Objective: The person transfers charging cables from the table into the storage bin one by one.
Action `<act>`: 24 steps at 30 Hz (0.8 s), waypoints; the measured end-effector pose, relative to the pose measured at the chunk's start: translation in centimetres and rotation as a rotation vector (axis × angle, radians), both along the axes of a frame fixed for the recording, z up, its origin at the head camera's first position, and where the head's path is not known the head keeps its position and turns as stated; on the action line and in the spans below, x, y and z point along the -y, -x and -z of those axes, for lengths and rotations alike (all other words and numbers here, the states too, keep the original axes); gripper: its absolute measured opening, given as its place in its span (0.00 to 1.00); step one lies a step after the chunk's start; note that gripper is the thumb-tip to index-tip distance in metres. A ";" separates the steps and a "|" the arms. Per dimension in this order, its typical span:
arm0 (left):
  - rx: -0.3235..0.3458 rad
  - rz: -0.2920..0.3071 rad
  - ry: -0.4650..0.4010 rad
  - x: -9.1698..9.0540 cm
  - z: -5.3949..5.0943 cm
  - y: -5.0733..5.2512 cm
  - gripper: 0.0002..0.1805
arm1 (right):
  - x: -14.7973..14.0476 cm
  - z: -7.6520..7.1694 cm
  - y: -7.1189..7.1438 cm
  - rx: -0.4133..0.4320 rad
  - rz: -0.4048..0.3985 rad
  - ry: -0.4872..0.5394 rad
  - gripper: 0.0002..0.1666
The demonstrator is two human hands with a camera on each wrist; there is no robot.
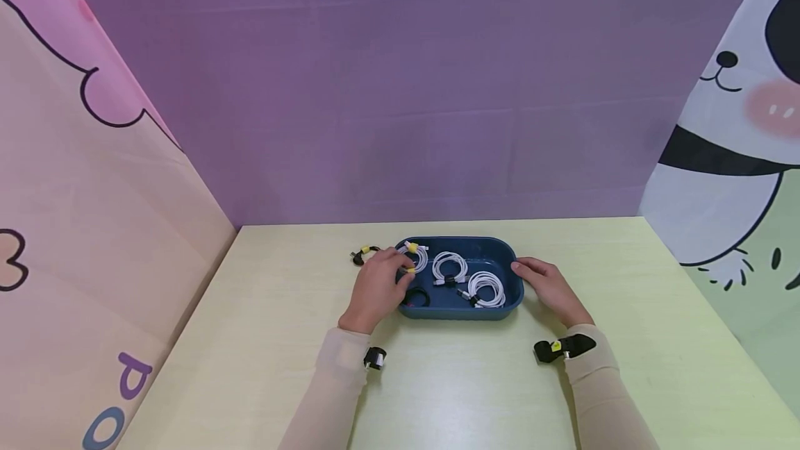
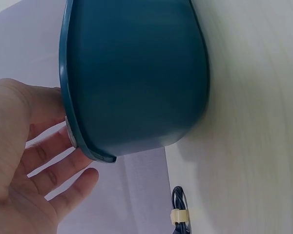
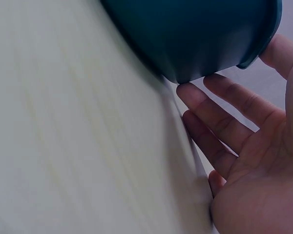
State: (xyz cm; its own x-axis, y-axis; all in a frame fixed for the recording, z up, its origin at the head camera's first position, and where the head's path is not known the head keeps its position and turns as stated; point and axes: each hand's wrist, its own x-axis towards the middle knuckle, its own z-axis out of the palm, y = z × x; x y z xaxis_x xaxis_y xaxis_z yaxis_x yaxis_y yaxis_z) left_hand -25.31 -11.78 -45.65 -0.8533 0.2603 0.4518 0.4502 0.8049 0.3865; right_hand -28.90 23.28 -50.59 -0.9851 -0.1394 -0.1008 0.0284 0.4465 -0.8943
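A dark blue plastic storage box [image 1: 462, 313] sits on the table, holding several coiled cables. My left hand [image 1: 375, 287] reaches over its left rim, thumb and index finger at a white coiled cable [image 1: 421, 260] with yellow ties, which they seem to pinch. In the left wrist view, the box wall [image 2: 136, 83] hides those fingertips. My right hand [image 1: 550, 287] holds the right end, thumb at the rim and fingertips against the outer wall [image 3: 200, 39]. Two white coiled cables, one at the middle [image 1: 461, 268] and one at the right [image 1: 500, 290], and a black coiled cable [image 1: 428, 296] lie inside.
A black cable with a yellow tie [image 1: 358, 257] lies on the table [image 1: 462, 394], just left of the box. Behind the table hangs a purple cloth [image 1: 406, 103], with printed cloths on both sides. Each wrist wears a small black camera.
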 end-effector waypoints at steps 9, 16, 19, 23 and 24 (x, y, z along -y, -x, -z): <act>-0.012 0.015 0.054 -0.1 0.0 0.3 0.07 | -0.1 0.1 0.1 -0.008 -0.004 -0.006 0.42; -0.029 0.026 0.090 -0.3 -0.2 0.4 0.07 | -0.1 0.0 0.2 -0.010 -0.006 -0.013 0.42; -0.034 0.028 0.104 -0.4 -0.3 0.5 0.07 | -0.1 0.0 0.2 -0.010 -0.005 -0.022 0.43; -0.023 0.022 0.125 -0.6 -0.4 0.6 0.07 | 0.0 0.0 0.1 -0.006 -0.004 -0.016 0.42; -0.019 0.020 0.134 -0.6 -0.3 0.6 0.07 | 0.0 0.0 0.1 -0.004 -0.003 -0.012 0.41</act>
